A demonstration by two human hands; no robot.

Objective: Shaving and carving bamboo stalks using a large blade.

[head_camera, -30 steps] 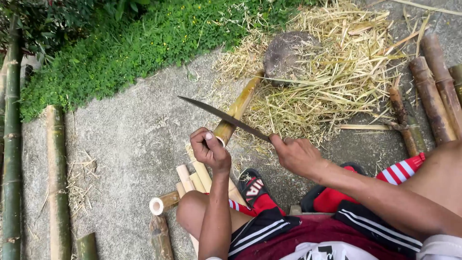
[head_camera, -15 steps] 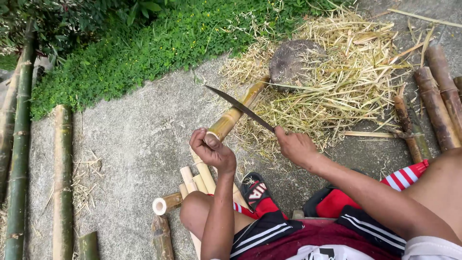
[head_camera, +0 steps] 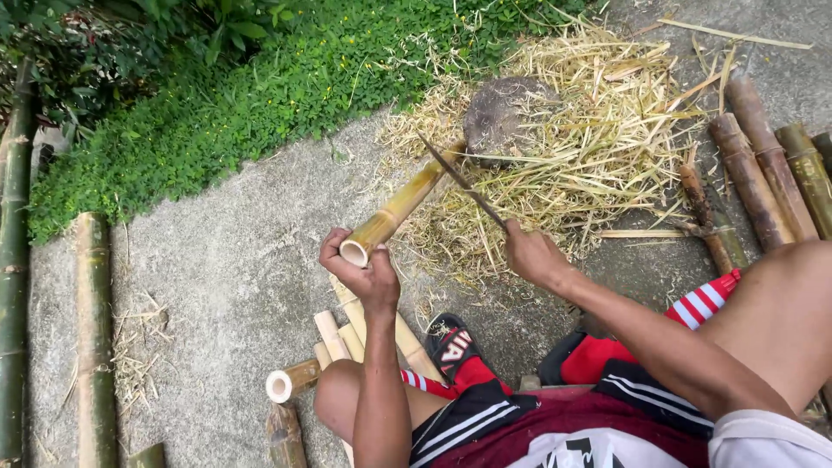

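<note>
There is only one view, from a camera worn on the person's head. It looks steeply down and a little forward, over the person's own knees, onto the concrete ground (head_camera: 234, 260). The hands and the lap are near the lens, at the lower part. The grass strip (head_camera: 260, 95) and the straw pile (head_camera: 589, 147) lie farther, at the top.

The right hand (head_camera: 533, 256) covers the handle of the long knife (head_camera: 459, 180), so only the blade shows. The bamboo tube (head_camera: 400, 206) hides its far end against the stone block (head_camera: 503, 117), itself half buried in straw (head_camera: 598, 147). At nine o'clock, a bamboo pole (head_camera: 13, 260) runs past the edge. The person's torso is cut off at six o'clock.
</note>
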